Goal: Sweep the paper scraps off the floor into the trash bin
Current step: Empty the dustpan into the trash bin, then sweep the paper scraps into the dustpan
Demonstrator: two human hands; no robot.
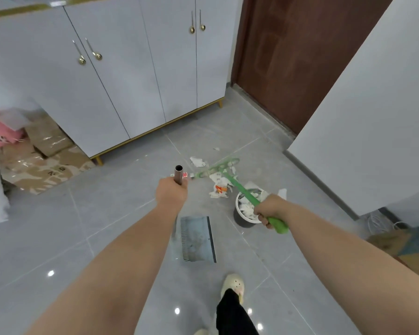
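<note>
Right hand (267, 210): fingers curled tight round the near end of 1 green broom (240, 187); its head is on the floor at the far side, blurred. Left hand (171, 192): fingers clamped round the upright metal handle (178, 174) of 1 dustpan (197, 238), which sits on the grey tile floor (82, 238) below that hand. Paper scraps (219, 187): 1 main heap on the floor between the 2 hands and farther out, under the broom shaft, touching no fingers. 2 loose scraps lie beyond it, and 1 more white piece lies just right of the trash bin. 1 trash bin (242, 220) stands directly under the right hand, holding white scraps; the heap lies near its far left rim. Some scraps carry orange print, unreadable. Far left: flattened cardboard boxes (44, 163) with dark marks too blurred to read. White cabinet (131, 81): 4 doors, 4 gold handles. 1 brown door (288, 56) stands at the far right. 1 pale shoe (234, 285) is nearest the camera.
</note>
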